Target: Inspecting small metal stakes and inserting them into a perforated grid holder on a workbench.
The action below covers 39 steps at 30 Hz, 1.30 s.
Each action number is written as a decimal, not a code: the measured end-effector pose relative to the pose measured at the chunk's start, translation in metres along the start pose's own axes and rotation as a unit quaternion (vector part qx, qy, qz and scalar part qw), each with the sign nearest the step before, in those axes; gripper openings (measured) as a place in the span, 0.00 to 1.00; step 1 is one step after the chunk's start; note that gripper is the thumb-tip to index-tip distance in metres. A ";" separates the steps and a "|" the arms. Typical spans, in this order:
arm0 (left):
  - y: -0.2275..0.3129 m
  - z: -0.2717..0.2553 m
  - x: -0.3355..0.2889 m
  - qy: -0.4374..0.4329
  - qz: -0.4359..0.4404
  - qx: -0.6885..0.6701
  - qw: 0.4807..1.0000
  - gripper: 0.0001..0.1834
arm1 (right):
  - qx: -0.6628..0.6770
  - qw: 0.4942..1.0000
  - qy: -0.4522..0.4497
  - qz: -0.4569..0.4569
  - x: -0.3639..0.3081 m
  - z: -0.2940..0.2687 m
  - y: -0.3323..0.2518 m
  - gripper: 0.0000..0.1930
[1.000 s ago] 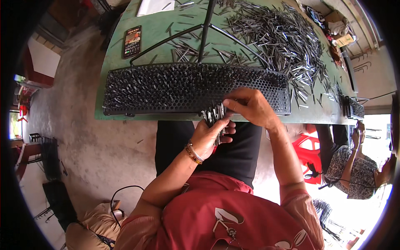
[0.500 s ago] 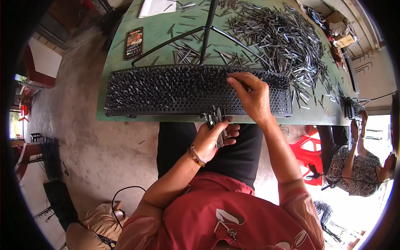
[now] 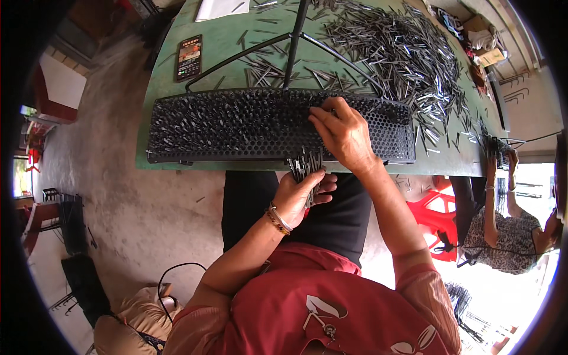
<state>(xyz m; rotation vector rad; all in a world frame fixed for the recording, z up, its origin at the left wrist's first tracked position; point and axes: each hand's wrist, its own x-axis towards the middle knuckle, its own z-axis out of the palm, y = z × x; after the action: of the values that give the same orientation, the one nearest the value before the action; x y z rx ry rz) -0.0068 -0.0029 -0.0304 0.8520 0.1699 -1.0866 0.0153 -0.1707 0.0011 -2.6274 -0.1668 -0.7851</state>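
A long black perforated panel (image 3: 384, 142) lies along the table's near edge, with short dark strips (image 3: 201, 121) standing thickly in its holes on the left and middle. Bare holes show along its near side and right part. Below the panel's near edge, my left hand (image 3: 300, 194) is closed around a bundle of thin dark strips (image 3: 306, 165), their ends pointing up toward the panel. Over the panel's middle right, my right hand (image 3: 345, 133) has thumb and fingers pinched together at the holes. Whatever sits between those fingertips is too small to make out.
A black rod frame (image 3: 291, 44) rises from the panel's far edge. Beyond it, a large heap of loose strips (image 3: 408, 65) covers the green table (image 3: 222, 47). A phone (image 3: 189, 57) and white paper (image 3: 222, 9) lie at left. At right, another person (image 3: 503, 236) works near a red chair (image 3: 431, 216).
My right hand has shifted slightly left, its fingertips coming down onto the panel. My left hand with the bundle stays nearly in place. The other person's arms have moved a little.
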 end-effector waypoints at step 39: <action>-0.003 0.008 0.004 -0.014 0.016 -0.019 1.000 0.10 | 0.185 0.970 0.090 0.133 -0.001 0.005 0.008 0.09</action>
<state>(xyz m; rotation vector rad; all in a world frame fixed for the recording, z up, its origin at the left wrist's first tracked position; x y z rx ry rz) -0.0097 -0.0121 -0.0283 0.8019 0.1532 -1.0626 0.0183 -0.1760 -0.0058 -2.1591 0.0825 -0.8039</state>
